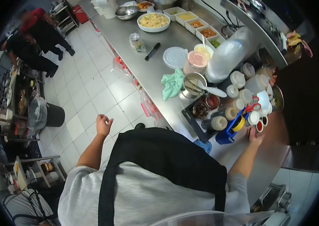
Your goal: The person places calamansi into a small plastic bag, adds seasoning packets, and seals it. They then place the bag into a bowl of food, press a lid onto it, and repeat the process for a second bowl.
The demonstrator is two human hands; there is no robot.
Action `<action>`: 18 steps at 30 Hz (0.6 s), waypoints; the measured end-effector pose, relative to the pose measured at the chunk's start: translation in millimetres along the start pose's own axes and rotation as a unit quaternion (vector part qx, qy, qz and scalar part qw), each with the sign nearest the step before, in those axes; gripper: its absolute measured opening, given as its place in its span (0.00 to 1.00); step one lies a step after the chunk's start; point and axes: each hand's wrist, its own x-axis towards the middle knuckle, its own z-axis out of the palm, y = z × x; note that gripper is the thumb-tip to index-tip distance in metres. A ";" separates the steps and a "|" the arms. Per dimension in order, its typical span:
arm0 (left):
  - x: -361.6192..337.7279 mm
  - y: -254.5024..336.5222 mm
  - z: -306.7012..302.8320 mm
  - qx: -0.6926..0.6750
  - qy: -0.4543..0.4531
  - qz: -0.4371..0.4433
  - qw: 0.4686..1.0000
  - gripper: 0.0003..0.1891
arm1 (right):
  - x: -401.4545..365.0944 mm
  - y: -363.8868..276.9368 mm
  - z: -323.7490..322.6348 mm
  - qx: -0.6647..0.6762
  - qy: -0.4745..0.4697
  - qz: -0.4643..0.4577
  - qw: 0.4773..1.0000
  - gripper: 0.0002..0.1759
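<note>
Two people (31,35) stand at the far left, beyond a lined bin (55,115) on the tiled floor. The left hand (104,125) hangs over the floor, off the steel counter's (148,73) left long edge, empty, loosely curled, with a narrow gap between thumb and fingers.

On the counter, a white bowl of pasta (154,21) sits toward the far end, and a crumpled green cloth (172,83) lies near the left edge, probably within reach for wiping. Beside it, a steel pot (194,84) bears utensils, likely kept together there. A black tray (190,119) overlaps that edge near the counter's closest corner, seemingly gathering jars and bottles. Red-handled scissors (252,104) and a yellow tape roll (238,123) are by a blue dispenser (225,137), perhaps for quick access.

Farthest right, the right hand's (256,136) fingers are at a small cup of red sauce (259,127), beside lidded containers; whether they grip or merely touch it, I cannot tell. No brand or label is readable.
</note>
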 end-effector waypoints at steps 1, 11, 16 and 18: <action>16.1 4.5 0.8 -0.015 0.026 0.025 0.999 0.11 | -1.5 -6.0 -11.3 -0.001 -0.014 0.011 1.000 0.40; 256.6 111.1 -25.7 -0.187 0.169 0.221 0.942 0.32 | -73.5 -137.9 -96.8 -0.047 0.019 -0.142 0.989 0.25; 330.7 182.2 -68.2 -0.071 0.024 0.319 0.945 0.44 | -186.5 -137.4 -58.2 0.053 0.042 -0.254 0.965 0.18; 372.7 187.0 -56.6 -0.036 0.027 0.420 0.906 0.46 | -243.8 -94.4 -4.1 0.128 0.087 -0.321 0.934 0.18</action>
